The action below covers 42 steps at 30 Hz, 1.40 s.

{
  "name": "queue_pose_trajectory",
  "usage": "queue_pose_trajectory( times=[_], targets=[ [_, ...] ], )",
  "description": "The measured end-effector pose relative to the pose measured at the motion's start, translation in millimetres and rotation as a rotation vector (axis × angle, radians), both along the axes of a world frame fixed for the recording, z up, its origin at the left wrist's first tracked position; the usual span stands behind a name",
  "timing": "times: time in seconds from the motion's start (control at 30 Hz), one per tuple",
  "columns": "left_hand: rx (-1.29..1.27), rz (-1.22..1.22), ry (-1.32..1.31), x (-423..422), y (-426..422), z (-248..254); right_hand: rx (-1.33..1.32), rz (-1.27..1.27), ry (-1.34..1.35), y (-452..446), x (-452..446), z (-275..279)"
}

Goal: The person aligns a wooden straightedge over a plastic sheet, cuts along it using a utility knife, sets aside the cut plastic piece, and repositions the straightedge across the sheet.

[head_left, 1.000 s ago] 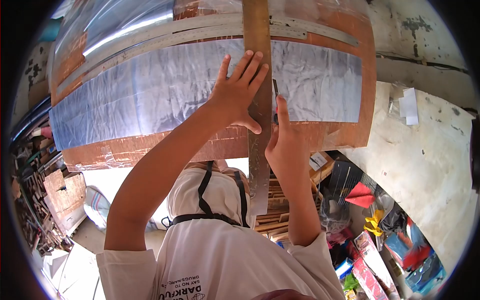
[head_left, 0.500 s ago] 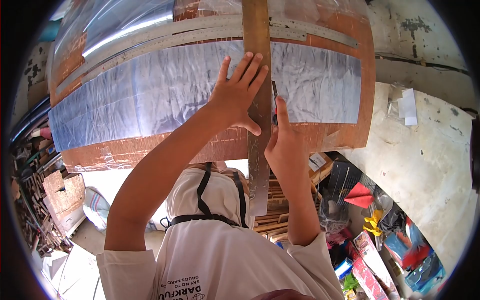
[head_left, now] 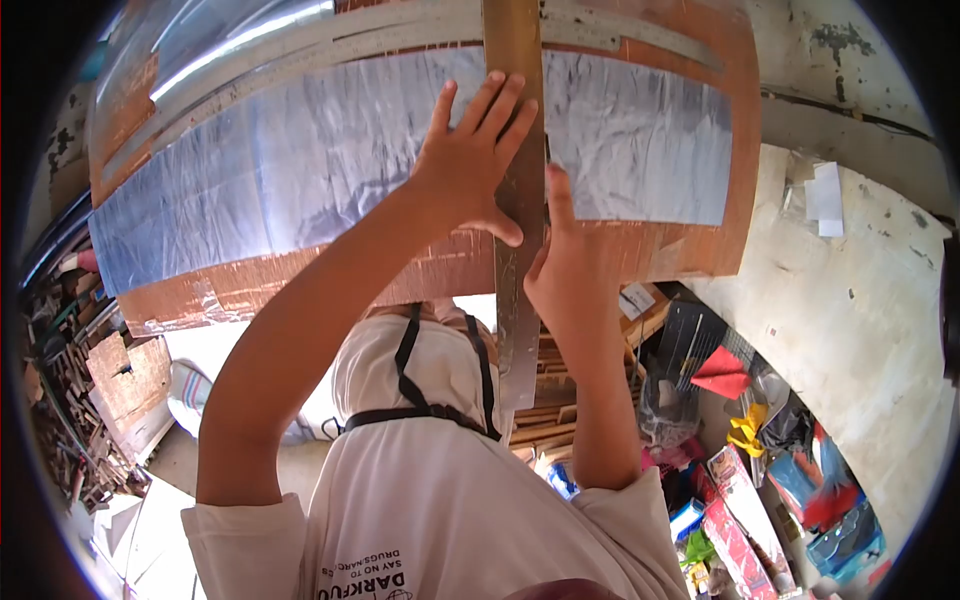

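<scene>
A long straight bar (head_left: 518, 270) lies across a shiny, wrinkled grey sheet (head_left: 640, 140) on a worn brown board (head_left: 690, 250). My left hand (head_left: 470, 160) is spread with fingers apart, pressing on the bar's left side and the sheet beside it. Along the bar's right edge, my right hand (head_left: 570, 250) is closed around a slim cutter, its index finger stretched forward. Most of the cutter is hidden by the hand; only a dark sliver shows near the fingertip.
Metal rulers (head_left: 640, 42) lie beyond the sheet, near clear plastic film at the upper left. A pale stained panel (head_left: 840, 300) stands at the right. Below it are a red cloth (head_left: 721, 373), a yellow item (head_left: 747, 430) and mixed clutter. Wood scraps (head_left: 130, 375) are at the left.
The board, sheet and rulers sit a little higher in view, as the camera has shifted. Both hands keep nearly the same places on the bar; less of the cutter shows.
</scene>
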<state>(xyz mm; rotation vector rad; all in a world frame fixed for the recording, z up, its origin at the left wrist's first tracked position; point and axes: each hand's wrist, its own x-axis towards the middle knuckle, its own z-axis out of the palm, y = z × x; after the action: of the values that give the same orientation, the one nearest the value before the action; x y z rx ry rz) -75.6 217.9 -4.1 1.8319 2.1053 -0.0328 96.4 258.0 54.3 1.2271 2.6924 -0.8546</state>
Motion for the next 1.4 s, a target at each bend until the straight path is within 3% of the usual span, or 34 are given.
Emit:
queue_pose_trajectory(
  times=[0.13, 0.33, 0.4, 0.6, 0.73, 0.83, 0.97, 1.07, 1.13, 1.4],
  targets=[
    [0.013, -0.004, 0.01, -1, -1, -2, -0.139, -0.051, -0.08, -3, 8, 1],
    [0.013, 0.006, -0.034, 0, 1, -1, 0.106, 0.021, 0.079, -35, 40, -5],
    [0.01, 0.009, -0.025, 1, 0, 0, -0.165, -0.051, -0.279, -49, 49, 7],
    [-0.037, -0.002, 0.003, 2, 2, 4, -0.188, -0.108, -0.305, -66, 57, 11],
    [-0.058, -0.012, 0.011, 2, 4, 8, -0.179, -0.118, -0.254, -55, 68, 22],
    [-0.108, -0.013, 0.013, 1, 4, 11, -0.194, -0.156, -0.029, -39, 68, 39],
    [-0.09, -0.013, -0.014, 1, 3, 10, 0.029, -0.115, 0.202, -4, 42, 10],
    [-0.09, -0.014, 0.005, 0, 4, 10, 0.087, -0.021, 0.17, 9, 24, 3],
    [-0.089, -0.011, 0.023, 0, 4, 11, -0.019, -0.033, 0.054, 13, 12, 11],
    [-0.085, -0.009, 0.007, 0, 3, 8, -0.034, -0.031, 0.1, 8, 10, 0]
  ],
)
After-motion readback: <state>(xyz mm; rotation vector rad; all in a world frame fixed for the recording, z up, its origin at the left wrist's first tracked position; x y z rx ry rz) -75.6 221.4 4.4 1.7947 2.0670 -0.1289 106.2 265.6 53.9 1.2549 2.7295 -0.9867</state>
